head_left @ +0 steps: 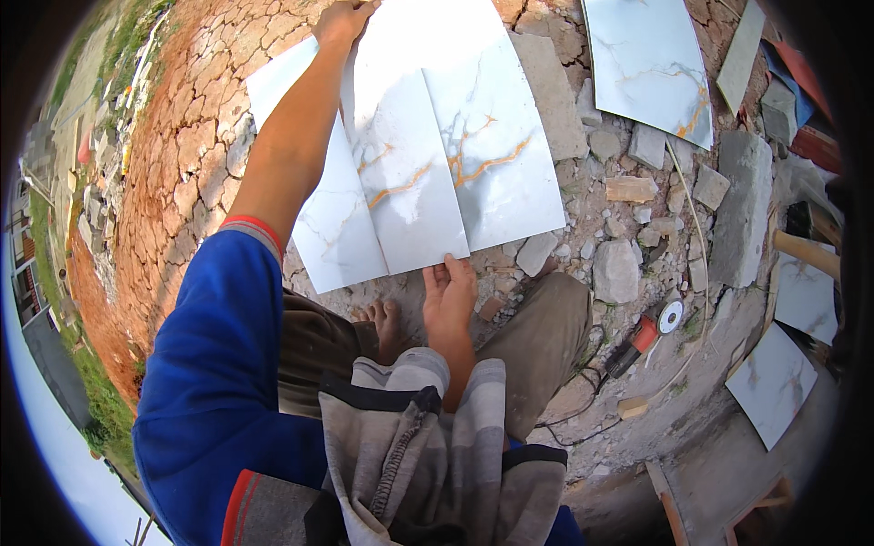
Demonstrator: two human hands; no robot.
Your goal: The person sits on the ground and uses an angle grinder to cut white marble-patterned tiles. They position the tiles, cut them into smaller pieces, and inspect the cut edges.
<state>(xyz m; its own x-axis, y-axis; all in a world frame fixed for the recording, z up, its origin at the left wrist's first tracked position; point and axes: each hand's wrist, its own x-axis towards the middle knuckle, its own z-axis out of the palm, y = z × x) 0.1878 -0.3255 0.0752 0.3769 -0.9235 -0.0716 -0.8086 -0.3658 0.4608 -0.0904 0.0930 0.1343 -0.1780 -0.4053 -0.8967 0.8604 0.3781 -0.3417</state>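
A narrow strip of glossy white marble-look tile with grey and orange veins lies in front of me. At its far end my left hand is closed on the edge, fingers partly hidden. My right hand pinches the strip's near edge, palm turned up. Beneath or beside the strip, a tile piece shows on the left and a wider tile on the right. Glare washes out their far ends.
Another veined tile lies at the far right. An angle grinder with a pale disc and cord rests on rubble right of my knee. Concrete chunks, a long grey slab and tile offcuts lie around. Cracked red soil stretches left.
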